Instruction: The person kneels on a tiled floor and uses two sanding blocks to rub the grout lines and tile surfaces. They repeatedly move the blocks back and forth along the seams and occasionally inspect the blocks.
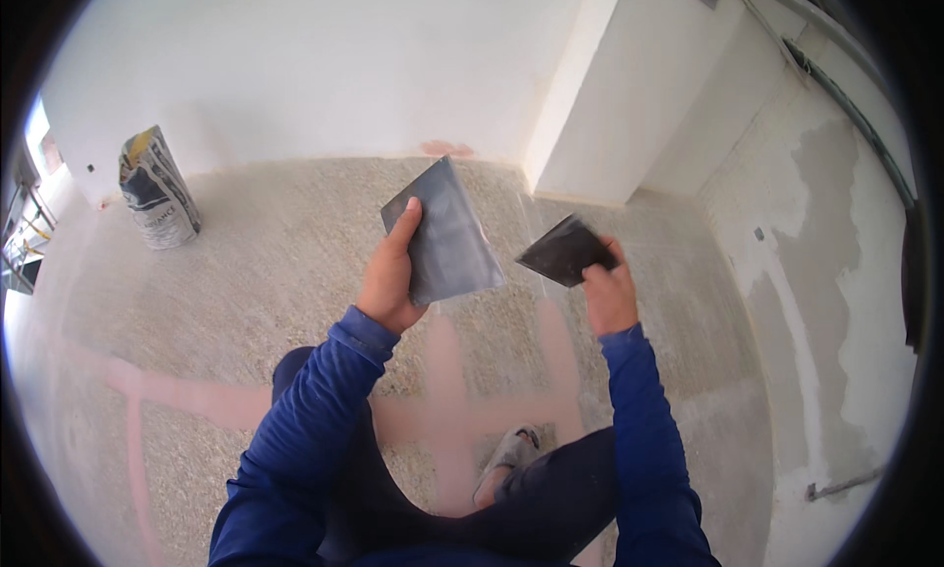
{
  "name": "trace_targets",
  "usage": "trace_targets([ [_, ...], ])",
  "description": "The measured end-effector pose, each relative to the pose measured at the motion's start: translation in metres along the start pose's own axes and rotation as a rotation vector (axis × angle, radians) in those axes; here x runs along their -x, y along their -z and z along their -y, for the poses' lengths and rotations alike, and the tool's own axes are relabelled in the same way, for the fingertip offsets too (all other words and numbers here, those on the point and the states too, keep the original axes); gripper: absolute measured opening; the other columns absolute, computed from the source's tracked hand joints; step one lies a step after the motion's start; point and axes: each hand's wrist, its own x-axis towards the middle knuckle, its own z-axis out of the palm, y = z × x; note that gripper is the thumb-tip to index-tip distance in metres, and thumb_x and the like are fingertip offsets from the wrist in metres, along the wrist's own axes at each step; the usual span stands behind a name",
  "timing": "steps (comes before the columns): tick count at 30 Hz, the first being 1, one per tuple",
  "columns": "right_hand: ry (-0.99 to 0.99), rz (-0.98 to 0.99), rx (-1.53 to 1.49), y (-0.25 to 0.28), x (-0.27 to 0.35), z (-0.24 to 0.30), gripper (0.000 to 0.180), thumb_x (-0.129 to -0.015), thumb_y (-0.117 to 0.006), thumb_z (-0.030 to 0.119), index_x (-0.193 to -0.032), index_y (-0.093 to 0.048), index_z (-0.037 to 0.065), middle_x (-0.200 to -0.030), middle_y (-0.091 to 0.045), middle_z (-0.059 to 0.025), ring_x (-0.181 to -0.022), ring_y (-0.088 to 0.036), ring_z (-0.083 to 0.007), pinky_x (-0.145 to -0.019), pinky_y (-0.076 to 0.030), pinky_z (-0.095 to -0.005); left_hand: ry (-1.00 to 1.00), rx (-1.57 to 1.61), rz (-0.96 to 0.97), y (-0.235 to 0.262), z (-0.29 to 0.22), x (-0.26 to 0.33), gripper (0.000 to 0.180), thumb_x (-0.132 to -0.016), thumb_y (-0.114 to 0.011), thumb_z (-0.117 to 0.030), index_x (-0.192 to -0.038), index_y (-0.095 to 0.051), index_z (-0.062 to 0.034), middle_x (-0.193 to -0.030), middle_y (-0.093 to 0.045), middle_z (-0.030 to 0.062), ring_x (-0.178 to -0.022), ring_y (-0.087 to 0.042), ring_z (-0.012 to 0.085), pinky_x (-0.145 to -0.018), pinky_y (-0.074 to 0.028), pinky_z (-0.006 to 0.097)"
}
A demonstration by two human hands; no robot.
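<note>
My left hand is closed on a flat grey rectangular plate, with the thumb lying across its face. The plate looks like a plasterer's trowel blade; any handle behind it is hidden. To the right, my right hand grips a smaller dark flat blade by its right end, thumb and fingers pinching it. This one resembles a putty scraper, though no handle shows. Both tools are held up over the floor, apart from each other, their near corners pointing toward the gap between them.
On the rough concrete floor, pinkish filled strips cross below me. An open paper sack stands at the far left by the white wall. A pillar juts out ahead. Pipes run along the patched right wall.
</note>
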Motion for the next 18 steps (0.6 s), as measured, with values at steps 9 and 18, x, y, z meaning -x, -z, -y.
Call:
trace_targets([
  [9, -0.223, 0.084, -0.906, 0.008, 0.003, -0.028, 0.063, -0.104, -0.044, 0.037, -0.153, -0.030, 0.001, -0.093, -0.061, -0.0081, -0.070, -0.055, -0.0193, -0.060, -0.048, -0.0360, 0.476, -0.159, 0.077, -0.033, 0.105, 0.039, 0.047, -0.098, -0.064, -0.043, -0.116, -0.062, 0.0005, -0.099, -0.071, 0.0083, -0.078, -0.071, 0.0170, -0.070, -0.060, 0.032],
  [18, -0.167, -0.037, -0.385, -0.041, 0.029, -0.056, 0.050, -0.101, -0.055, 0.022, -0.146, -0.044, 0.004, -0.098, -0.061, -0.0052, -0.074, -0.056, -0.0130, -0.070, -0.052, -0.0313, 0.378, -0.253, -0.040, -0.039, 0.099, 0.028, 0.050, -0.098, -0.065, -0.040, -0.124, -0.059, 0.0014, -0.107, -0.069, 0.0120, -0.089, -0.070, 0.0189, -0.076, -0.059, 0.033],
])
